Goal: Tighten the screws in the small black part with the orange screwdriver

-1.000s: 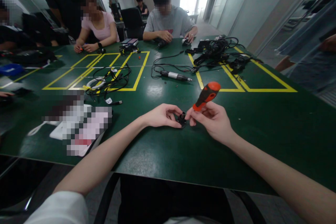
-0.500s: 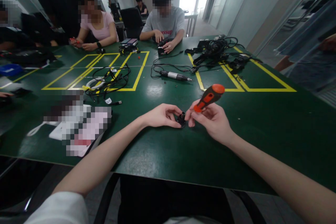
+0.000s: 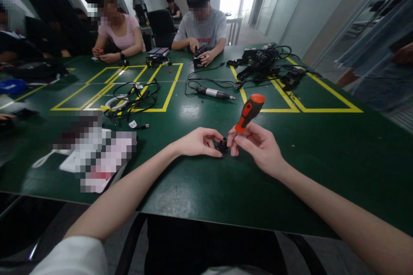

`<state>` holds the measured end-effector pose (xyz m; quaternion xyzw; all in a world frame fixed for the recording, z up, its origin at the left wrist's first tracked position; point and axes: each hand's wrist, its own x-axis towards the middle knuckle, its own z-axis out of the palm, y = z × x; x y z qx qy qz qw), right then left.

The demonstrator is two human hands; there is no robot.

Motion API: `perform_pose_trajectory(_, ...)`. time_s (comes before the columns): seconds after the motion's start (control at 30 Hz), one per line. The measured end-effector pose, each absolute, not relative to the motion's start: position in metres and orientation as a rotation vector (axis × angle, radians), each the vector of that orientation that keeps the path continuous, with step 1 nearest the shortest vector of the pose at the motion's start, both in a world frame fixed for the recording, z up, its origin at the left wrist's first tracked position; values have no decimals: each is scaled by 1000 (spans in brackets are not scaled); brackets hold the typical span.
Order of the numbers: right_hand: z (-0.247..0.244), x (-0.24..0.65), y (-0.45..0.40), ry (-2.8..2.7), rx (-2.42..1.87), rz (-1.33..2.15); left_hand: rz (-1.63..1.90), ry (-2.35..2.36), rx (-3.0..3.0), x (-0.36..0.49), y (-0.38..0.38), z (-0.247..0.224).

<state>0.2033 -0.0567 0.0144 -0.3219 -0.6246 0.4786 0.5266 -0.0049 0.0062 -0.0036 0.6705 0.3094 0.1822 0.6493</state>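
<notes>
My left hand (image 3: 203, 142) is closed on the left side of a small black round part (image 3: 223, 146), pinching it against the green table (image 3: 180, 189). A short dark cylinder sticks up from that part's flat base. Between the fingers of my right hand (image 3: 258, 144) is a screwdriver (image 3: 250, 114) with an orange and dark grey handle. The handle points up and leans slightly right. Its shaft runs down into my fingers, and the tip is hidden. My right fingertips are right beside the black part; I cannot tell whether they touch it.
An electric screwdriver (image 3: 213, 93) with a cord lies beyond my hands. Black cables (image 3: 142, 99) lie to the left, and a larger cable heap (image 3: 264, 64) sits at the back right. Phones (image 3: 112, 154) rest near my left forearm. Co-workers (image 3: 201, 30) sit across the table.
The screwdriver handle has swung left and become more upright in my right hand. My left hand stays in place on the black part.
</notes>
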Motion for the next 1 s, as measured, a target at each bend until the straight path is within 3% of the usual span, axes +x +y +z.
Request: perform_pose_trajectory(1.0, 21, 202, -59, -1559, -872, 904, 421, 707, 1540, -5, 5, -1)
